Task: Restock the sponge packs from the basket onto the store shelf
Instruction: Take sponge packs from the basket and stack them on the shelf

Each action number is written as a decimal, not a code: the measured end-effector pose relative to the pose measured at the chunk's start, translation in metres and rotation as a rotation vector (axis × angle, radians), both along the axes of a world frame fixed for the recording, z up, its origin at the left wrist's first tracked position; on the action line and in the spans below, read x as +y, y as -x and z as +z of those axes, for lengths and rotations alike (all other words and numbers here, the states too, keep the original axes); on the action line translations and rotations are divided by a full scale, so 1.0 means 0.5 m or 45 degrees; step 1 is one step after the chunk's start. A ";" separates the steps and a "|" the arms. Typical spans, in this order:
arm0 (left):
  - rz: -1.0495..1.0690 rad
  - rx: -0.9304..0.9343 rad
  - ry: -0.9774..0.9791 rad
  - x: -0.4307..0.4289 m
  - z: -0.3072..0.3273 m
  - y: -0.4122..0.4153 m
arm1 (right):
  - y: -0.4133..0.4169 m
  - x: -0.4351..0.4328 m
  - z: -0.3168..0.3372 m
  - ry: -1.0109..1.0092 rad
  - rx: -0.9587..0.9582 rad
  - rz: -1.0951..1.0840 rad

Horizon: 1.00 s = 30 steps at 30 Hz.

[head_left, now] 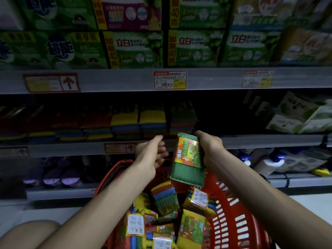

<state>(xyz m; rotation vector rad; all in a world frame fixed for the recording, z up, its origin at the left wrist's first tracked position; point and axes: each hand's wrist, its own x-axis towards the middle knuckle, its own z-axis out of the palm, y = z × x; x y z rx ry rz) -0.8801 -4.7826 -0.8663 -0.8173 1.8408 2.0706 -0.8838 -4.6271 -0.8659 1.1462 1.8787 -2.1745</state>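
— How far along are you?
— Partway, by my reckoning. Your right hand (209,148) has its fingers wrapped round one green sponge pack (188,159), held above the basket (231,218) and just short of the shelf (269,141) edge ahead of them
— And the other?
— Your left hand (150,155) holds nothing; its fingers (160,150) are loosely curled just beside the pack
— What's left?
— A row of packs (125,121) stands on the shelf beyond your fingers, but many loose packs (165,200) lie in the basket below them, so plenty remains

The left hand (150,154) and right hand (211,147) are bare, and both forearms (107,203) too.
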 end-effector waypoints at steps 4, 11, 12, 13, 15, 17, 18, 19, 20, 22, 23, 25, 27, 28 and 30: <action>-0.425 0.067 -0.005 0.011 0.022 -0.057 | -0.018 0.021 0.018 0.073 0.073 0.003; -0.949 0.361 -0.008 0.054 0.014 -0.132 | -0.076 0.097 0.034 0.229 0.102 -0.083; -0.946 0.379 -0.039 0.064 0.010 -0.143 | -0.086 0.103 0.037 0.238 0.113 -0.072; -0.924 0.396 -0.079 0.072 0.007 -0.150 | -0.095 0.110 0.039 0.242 0.142 -0.041; -0.846 0.431 -0.156 0.082 0.003 -0.155 | -0.116 0.121 0.044 0.252 0.214 0.066; -0.801 0.448 -0.221 0.086 0.005 -0.152 | -0.143 0.122 0.059 0.259 0.272 0.214; -0.789 0.462 -0.250 0.088 0.009 -0.151 | -0.154 0.119 0.062 0.266 0.319 0.285; -0.783 0.474 -0.268 0.090 0.011 -0.150 | -0.163 0.116 0.059 0.264 0.380 0.323; -0.784 0.490 -0.279 0.092 0.013 -0.150 | -0.168 0.115 0.052 0.250 0.439 0.315; -0.803 0.499 -0.294 0.097 0.014 -0.150 | -0.175 0.116 0.039 0.203 0.509 0.265; -0.817 0.493 -0.304 0.099 0.014 -0.150 | -0.178 0.119 0.035 0.190 0.527 0.250; -0.853 0.479 -0.313 0.104 0.010 -0.149 | -0.184 0.124 0.036 0.197 0.534 0.229; -0.866 0.469 -0.325 0.109 0.008 -0.149 | -0.187 0.129 0.040 0.209 0.526 0.197; -0.867 0.466 -0.331 0.112 0.009 -0.148 | -0.187 0.130 0.041 0.204 0.526 0.185; -0.882 0.465 -0.337 0.115 0.010 -0.147 | -0.185 0.132 0.041 0.185 0.510 0.171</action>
